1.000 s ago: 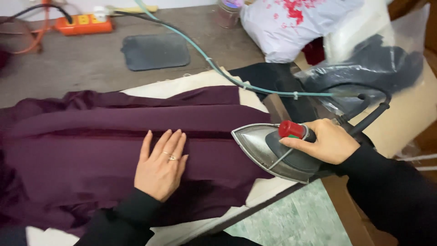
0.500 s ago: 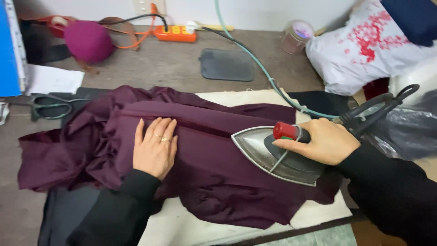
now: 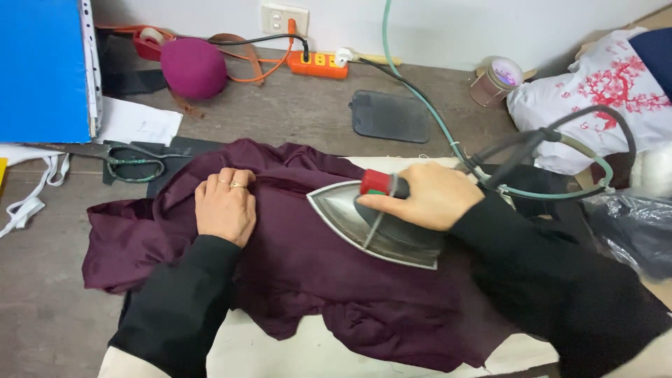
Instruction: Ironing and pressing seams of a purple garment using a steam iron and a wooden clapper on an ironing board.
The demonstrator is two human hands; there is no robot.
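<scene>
Near edge: white padded pressing cloth covers the near part of the wooden worktable. Dark plum fabric lies spread over it, bunched and rumpled toward the left edge, flatter under and to the right of the iron.

Left hand: palm down, fingers loosely curled, pressing on a raised fold of the fabric; grasping nothing, just pinning the cloth. Black sleeve runs back to the near edge.

Right hand: clenched around the handle of the steam iron. Soleplate flat on the fabric, nose pointing left toward the left hand, with a short stretch of cloth between the two.

Step, as judged: pressing in progress, with one hand holding and smoothing the cloth and the other working the iron. Folds at the left look unpressed. The next move calls for the pinned fold to be laid flat and the left fingers kept out of the nose's path.

Middle: scissors left of the fabric; dark grey mat beyond it; green hose running from the iron to the far edge.

Far edge: orange power strip, magenta rounded cushion, white bag with red print at the far right corner.
</scene>
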